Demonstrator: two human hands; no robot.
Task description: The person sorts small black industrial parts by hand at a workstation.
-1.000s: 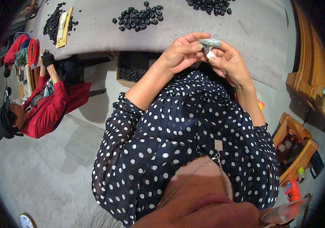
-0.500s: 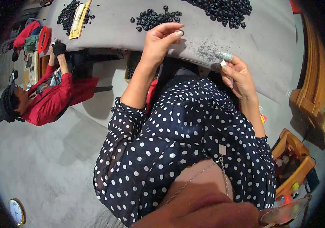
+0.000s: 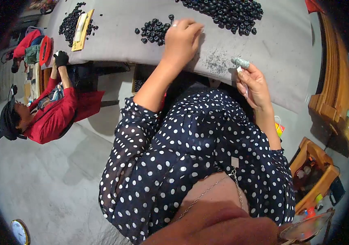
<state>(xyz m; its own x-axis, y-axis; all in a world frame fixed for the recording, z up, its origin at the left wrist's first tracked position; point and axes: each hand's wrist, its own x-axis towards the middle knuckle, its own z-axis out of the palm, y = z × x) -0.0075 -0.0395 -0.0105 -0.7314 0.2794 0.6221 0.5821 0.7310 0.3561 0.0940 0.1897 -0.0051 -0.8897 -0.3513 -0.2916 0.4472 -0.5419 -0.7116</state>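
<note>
My left hand (image 3: 182, 38) is over the table, back upward, beside a small pile of black ring-shaped parts (image 3: 154, 32). Its fingers curl downward and their tips are hidden, so what they hold cannot be made out. One finger wears a ring. Near the table's front edge, my right hand (image 3: 255, 83) is closed in a pinch on a small, thin white piece (image 3: 239, 70), mostly covered by the fingers. Silvery tape wraps its index finger. Dark crumbs (image 3: 217, 61) lie scattered on the table between my hands.
A larger heap of black parts (image 3: 227, 14) lies farther back. At the left are a pile of smaller dark pieces (image 3: 70, 24) and a yellow card with a white strip (image 3: 82, 30). A person in red (image 3: 56, 110) works at left. A wooden drawer (image 3: 315, 175) stands at right.
My left hand, which pinched a small black ring, has moved up and right and turned its back upward. My right hand keeps its pinch, nearly still. The view has shifted slightly.
</note>
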